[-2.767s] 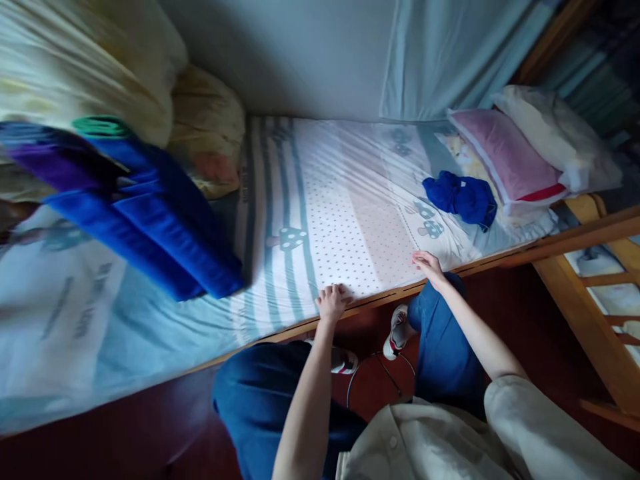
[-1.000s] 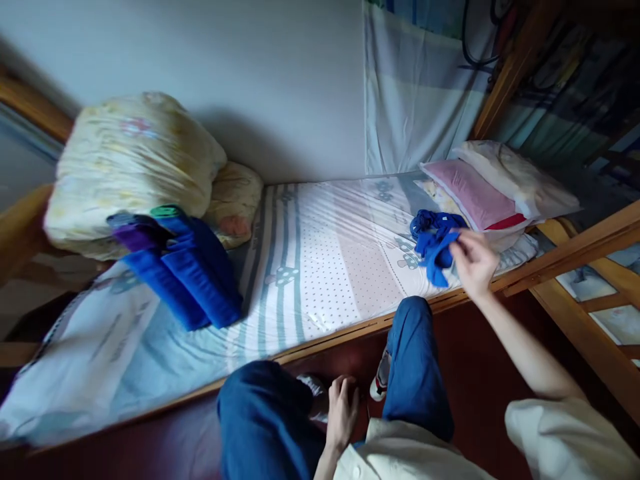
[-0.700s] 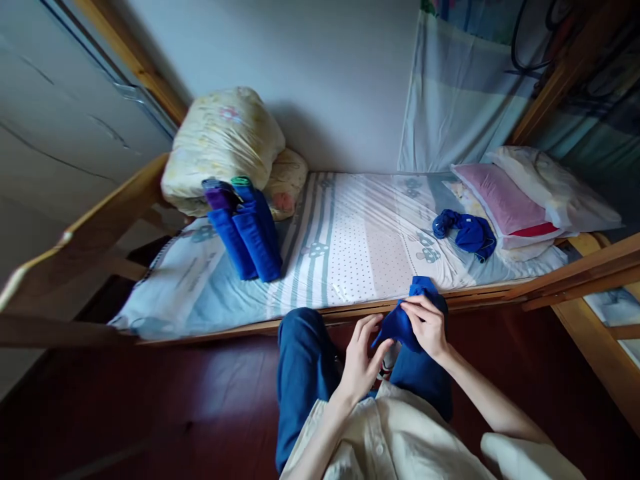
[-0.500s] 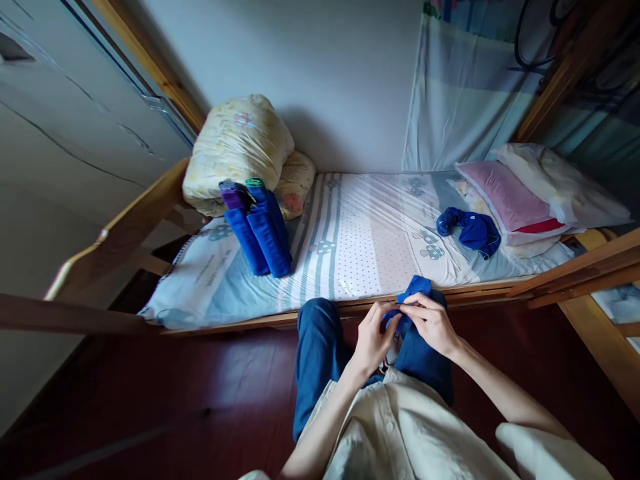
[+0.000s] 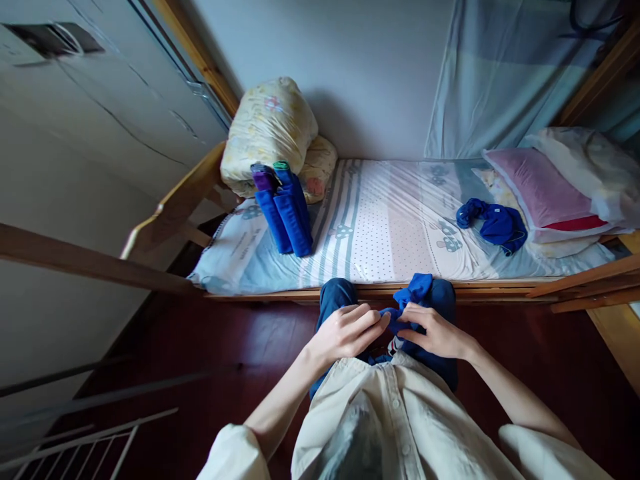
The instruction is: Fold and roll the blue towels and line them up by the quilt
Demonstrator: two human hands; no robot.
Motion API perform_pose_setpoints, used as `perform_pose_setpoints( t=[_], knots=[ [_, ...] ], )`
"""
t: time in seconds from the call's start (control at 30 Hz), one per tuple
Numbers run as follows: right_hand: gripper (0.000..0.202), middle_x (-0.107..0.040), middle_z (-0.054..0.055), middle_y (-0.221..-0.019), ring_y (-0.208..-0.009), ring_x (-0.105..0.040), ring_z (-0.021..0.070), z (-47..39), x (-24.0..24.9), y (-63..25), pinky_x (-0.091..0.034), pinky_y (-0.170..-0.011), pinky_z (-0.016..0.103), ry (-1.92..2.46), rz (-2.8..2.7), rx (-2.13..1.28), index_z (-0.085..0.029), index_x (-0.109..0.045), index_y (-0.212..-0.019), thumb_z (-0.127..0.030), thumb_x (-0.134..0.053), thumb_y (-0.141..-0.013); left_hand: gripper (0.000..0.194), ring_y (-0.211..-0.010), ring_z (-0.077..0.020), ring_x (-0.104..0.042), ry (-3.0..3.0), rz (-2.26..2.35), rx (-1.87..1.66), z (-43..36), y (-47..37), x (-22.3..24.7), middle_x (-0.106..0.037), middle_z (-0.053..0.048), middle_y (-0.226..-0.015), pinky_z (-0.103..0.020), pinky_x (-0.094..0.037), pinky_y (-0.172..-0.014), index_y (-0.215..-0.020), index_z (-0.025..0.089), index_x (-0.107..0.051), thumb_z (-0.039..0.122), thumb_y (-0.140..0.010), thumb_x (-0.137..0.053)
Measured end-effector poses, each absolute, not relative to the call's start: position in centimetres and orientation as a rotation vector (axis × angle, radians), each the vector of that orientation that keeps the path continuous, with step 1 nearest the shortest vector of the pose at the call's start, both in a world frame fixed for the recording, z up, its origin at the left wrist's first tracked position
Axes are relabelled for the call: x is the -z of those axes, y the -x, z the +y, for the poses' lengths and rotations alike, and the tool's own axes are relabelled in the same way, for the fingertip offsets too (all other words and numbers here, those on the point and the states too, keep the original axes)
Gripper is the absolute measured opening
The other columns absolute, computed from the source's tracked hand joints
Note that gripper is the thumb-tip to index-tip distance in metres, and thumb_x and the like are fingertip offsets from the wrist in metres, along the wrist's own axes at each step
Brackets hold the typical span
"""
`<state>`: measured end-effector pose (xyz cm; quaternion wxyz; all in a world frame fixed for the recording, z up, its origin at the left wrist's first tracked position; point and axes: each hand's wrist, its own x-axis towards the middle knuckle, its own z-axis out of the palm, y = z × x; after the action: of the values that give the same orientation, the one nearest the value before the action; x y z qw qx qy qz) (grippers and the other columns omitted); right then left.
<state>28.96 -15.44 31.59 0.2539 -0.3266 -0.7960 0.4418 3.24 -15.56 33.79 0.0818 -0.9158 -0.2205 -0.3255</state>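
Note:
A small blue cloth garment lies over my right knee, with part of it drawn toward my lap. Its exact kind is hard to make out. My left hand is closed on the near left end, fingers bent over it and hiding part of it. My right hand pinches the same garment a little to the right, thumb below and fingers on top. The fabric between the two hands looks bunched. On the bed, a crumpled blue garment lies beside the pillows.
Rolled blue and purple clothes lean against a yellow floral quilt at the bed's left. A pink pillow is on the right. The wooden bed rail runs before my knees. A white metal rack stands lower left.
My left hand has moved left, away from my right hand, stretching the blue garment between them. The view has shifted, bringing the rack and a wall socket into sight.

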Motion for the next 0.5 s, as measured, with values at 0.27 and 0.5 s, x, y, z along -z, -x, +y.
perform_pose_setpoints(
  t=[0.27, 0.5],
  knots=[
    [0.029, -0.076, 0.003, -0.099, -0.089, -0.072, 0.0163, -13.3, -31.8, -27.0, -0.059, -0.085, 0.028, 0.773, -2.2, -1.092, -0.023, -0.074, -0.115, -0.013, -0.054, -0.096, 0.038, -0.054, -0.0096, -0.053, 2.578, -0.803, 0.85, -16.1, 1.8, -37.7, -0.06, 0.0, -0.081, -0.026, -0.05, -0.051, -0.134, 0.028, -0.062, 0.018, -0.097, -0.063],
    [0.034, -0.077, 0.005, -0.101, -0.095, -0.072, 0.0192, -11.6, -26.5, -29.2, -0.056, -0.088, 0.031, 1.017, -2.235, -1.042, -0.02, -0.075, -0.106, -0.001, -0.056, -0.084, 0.032, -0.064, -0.0139, -0.06, 2.374, -1.132, 1.055, -17.2, 6.1, -38.7, -0.06, 0.0, -0.08, -0.031, -0.054, -0.058, -0.122, 0.032, -0.074, 0.019, -0.093, -0.069]
  ],
)
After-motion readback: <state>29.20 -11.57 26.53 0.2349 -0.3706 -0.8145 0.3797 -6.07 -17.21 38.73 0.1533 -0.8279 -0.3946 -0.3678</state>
